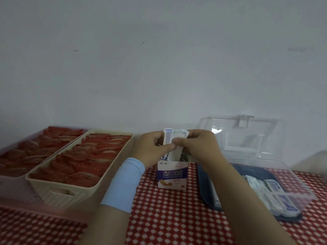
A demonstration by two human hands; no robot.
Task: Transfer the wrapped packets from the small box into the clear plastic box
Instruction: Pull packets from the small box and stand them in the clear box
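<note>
Above the small plaster box [172, 175], your left hand [152, 147] and right hand [198, 147] together pinch a bunch of wrapped packets [169, 137] half out of its open top, with the open-lidded clear plastic box [202, 188] just right, holding other packets [276, 197].
</note>
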